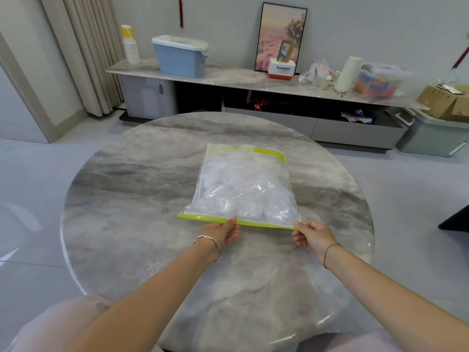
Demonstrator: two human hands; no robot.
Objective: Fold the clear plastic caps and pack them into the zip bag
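A clear zip bag (243, 184) with yellow-green bands at both ends lies flat in the middle of the round marble table (121, 199). Crumpled clear plastic caps (241, 196) fill it and show through the film. The zip strip (264, 223) is the near edge, facing me. My left hand (223, 233) pinches that strip near its middle. My right hand (313, 235) pinches the strip at its right corner. Both wrists wear thin bracelets.
Behind the table runs a long low cabinet (228, 77) carrying a blue lidded bin (180, 57), stacked cups (130, 44), a framed picture (280, 36), a white box and bags. A cardboard box (446, 100) and grey tub stand at right. Curtains hang at left.
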